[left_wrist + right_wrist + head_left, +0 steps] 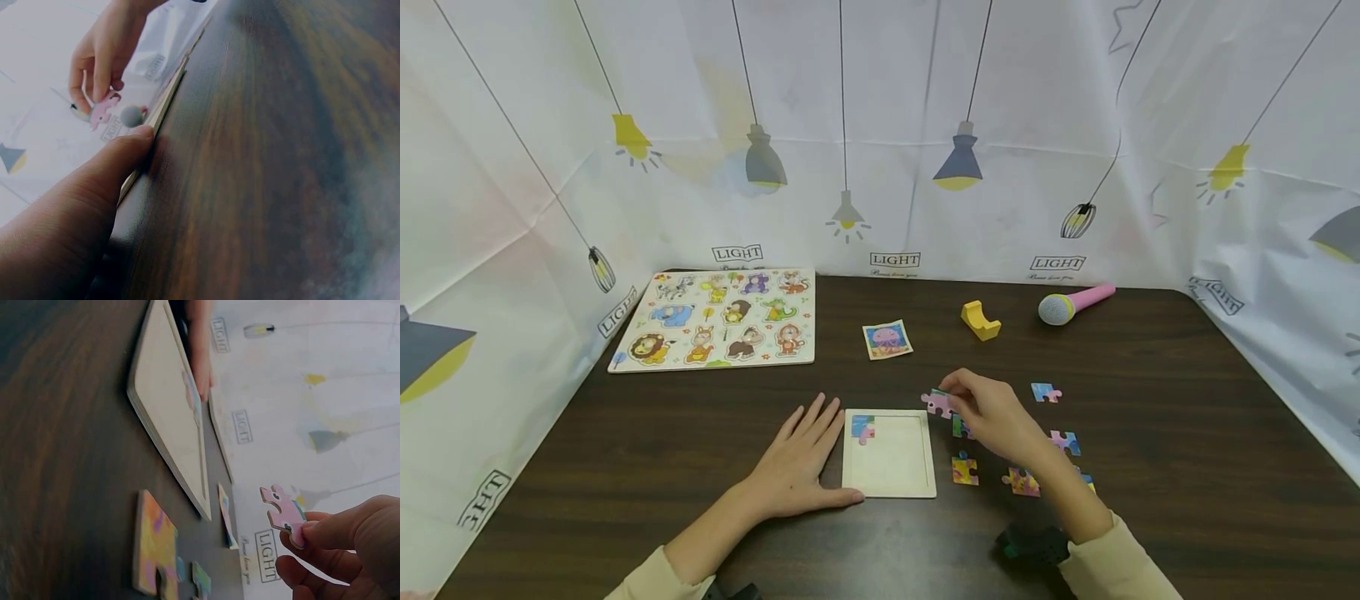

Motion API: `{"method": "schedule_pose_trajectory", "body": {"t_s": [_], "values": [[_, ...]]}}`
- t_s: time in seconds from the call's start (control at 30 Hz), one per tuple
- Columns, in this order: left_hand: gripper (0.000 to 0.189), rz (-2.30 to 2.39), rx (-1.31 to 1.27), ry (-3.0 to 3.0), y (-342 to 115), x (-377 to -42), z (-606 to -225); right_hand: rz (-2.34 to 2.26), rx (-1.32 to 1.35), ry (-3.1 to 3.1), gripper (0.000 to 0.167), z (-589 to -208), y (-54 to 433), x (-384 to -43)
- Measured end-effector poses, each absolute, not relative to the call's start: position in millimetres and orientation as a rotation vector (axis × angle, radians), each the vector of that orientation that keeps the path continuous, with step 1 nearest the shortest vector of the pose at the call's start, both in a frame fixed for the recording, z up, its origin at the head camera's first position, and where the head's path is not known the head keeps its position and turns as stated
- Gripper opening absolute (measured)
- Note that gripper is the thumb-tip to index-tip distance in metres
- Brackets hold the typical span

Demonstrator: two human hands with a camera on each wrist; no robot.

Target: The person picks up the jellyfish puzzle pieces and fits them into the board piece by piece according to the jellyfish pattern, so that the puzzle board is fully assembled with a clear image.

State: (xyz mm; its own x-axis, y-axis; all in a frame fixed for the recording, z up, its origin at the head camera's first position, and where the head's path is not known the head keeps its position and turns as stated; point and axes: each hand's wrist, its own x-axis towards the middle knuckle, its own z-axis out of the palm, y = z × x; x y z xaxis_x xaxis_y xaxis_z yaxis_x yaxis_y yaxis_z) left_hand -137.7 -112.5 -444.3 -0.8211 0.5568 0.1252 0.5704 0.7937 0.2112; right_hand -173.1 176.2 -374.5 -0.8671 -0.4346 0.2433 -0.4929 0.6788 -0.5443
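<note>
Two hands are at work: low in the frame, left of centre, the left hand (799, 475) lies flat, fingers spread, thumb on the near corner of a square wooden tray (898, 467), probably steadying it. By the tray's upper right corner, the right hand (997, 417) pinches a pink puzzle piece (937, 403) by one side, apparently leaving its other edges free. The piece's knob points frame-left; fingers cover part, so I can't tell its long axis. Farther up lies a picture card (887, 339), perhaps as a guide.
</note>
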Motion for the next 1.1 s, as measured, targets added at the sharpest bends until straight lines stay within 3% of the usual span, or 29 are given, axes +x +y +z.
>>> {"method": "schedule_pose_trajectory", "body": {"t_s": [1.1], "values": [[0.108,-0.357,-0.922,-2.949,-112.7,-139.2,-442.8,1.104,0.856,-2.867,0.010,-403.0,127.7,-177.2]]}}
